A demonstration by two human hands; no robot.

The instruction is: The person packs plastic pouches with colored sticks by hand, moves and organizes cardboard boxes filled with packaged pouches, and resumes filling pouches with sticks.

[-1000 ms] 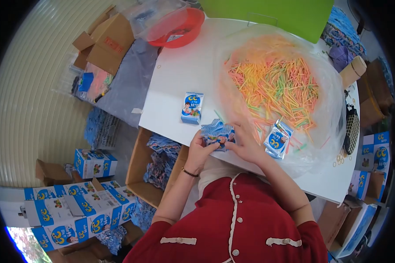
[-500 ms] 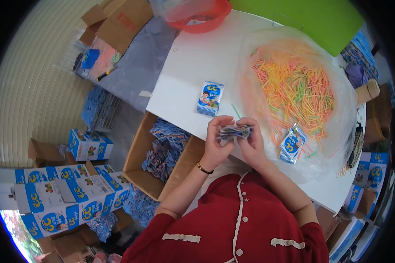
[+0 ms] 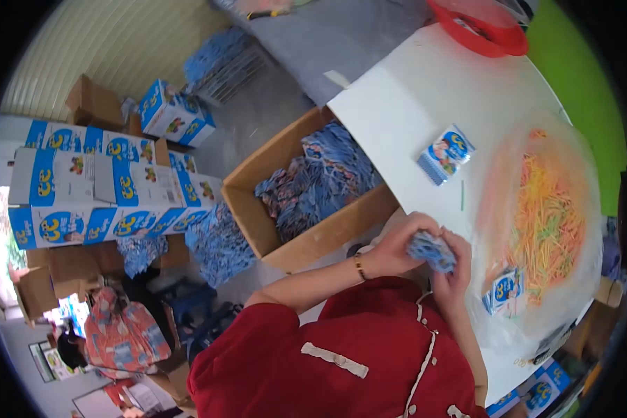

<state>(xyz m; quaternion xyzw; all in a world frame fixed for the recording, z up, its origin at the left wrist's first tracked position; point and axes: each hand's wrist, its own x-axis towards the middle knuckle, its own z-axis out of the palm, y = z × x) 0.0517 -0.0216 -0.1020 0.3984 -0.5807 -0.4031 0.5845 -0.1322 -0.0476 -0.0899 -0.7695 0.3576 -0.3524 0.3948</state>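
Both hands grip a small stack of blue printed packets (image 3: 432,252) held in front of my body. My left hand (image 3: 399,242) closes around its left side, a beaded bracelet on the wrist. My right hand (image 3: 455,268) is wrapped on the right side. Past my hands, blue-and-white packets (image 3: 447,153) lie on the white table (image 3: 404,90), near a thin green stick (image 3: 462,195). Left of my hands, an open cardboard box (image 3: 331,230) holds a heap of blue packets (image 3: 327,174). More packets (image 3: 503,291) rest at the clear plastic bag's near edge.
The clear plastic bag (image 3: 494,202) holds many coloured sticks (image 3: 547,223). A red basin (image 3: 481,35) stands at the table's far end. Printed cartons (image 3: 104,184) and loose packet piles (image 3: 219,244) are at left. Another person in a patterned top (image 3: 129,334) is at lower left.
My view has swung left, so the cardboard box shows more fully and another person appears. The stack stays in both hands, now tilted with its blue side showing, closer to the box.
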